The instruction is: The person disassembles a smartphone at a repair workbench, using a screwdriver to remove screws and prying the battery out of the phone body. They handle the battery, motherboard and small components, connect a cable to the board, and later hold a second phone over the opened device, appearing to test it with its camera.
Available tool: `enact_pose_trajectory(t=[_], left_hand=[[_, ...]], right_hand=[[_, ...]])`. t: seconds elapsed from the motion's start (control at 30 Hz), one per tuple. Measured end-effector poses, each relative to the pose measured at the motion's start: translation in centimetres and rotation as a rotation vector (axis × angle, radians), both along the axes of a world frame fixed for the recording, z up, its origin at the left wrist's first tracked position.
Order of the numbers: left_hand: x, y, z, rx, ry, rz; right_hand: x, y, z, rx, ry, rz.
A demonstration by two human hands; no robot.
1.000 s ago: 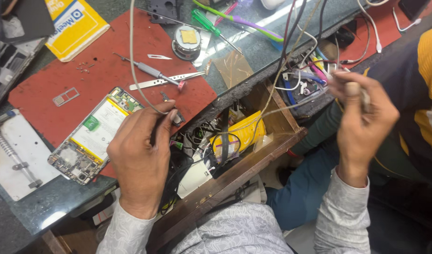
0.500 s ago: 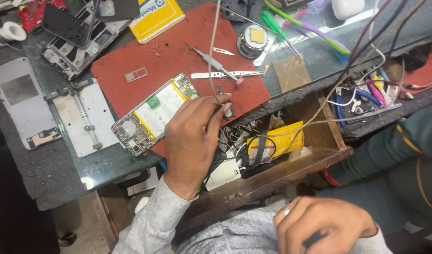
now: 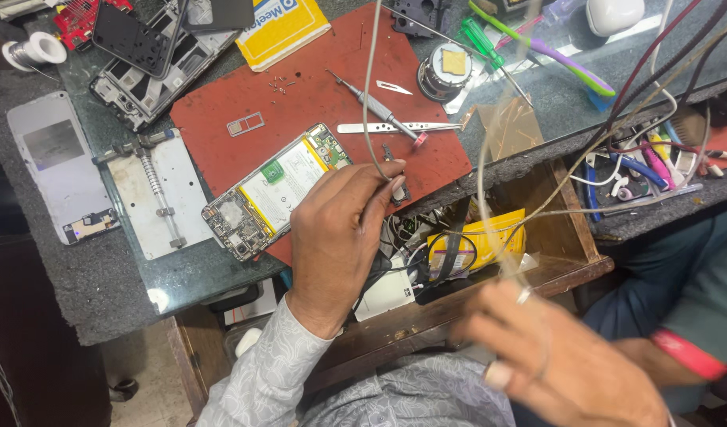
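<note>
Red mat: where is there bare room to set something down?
On the red mat, bare patches lie left of the opened phone, and between screwdriver and yellow booklet. The tweezers and left hand crowd the right.

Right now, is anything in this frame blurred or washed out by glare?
Head view: the right hand at the bottom is smeared by motion blur; the left hand pinching the thin grey cable is sharp, as is the opened phone with white battery; window glare streaks the glass countertop at top right.
</note>
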State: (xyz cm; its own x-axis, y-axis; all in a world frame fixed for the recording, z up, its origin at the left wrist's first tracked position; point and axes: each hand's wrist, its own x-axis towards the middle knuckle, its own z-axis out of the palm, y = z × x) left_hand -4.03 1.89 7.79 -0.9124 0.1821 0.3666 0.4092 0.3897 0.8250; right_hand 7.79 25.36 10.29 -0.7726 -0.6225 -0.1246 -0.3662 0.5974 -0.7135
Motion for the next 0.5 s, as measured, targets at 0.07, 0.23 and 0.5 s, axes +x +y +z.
enact_pose_trajectory(t=[0.07,0.23,0.5], left_hand=[[0.1,0.0,0.1,-0.003,-0.028,0.003],[0.1,-0.3,0.1,0.000,-0.008,0.005],[-0.1,-0.4,-0.5,-0.019,-0.017,-0.006]], right_hand=[[-0.2,1.2,-0.6,0.088,0.105,-0.206],[-1.9,2.0,-3.5,-0.329,-0.167,-0.734],[-6.4,-2.9,-3.7,-0.532,0.037,-0.626]])
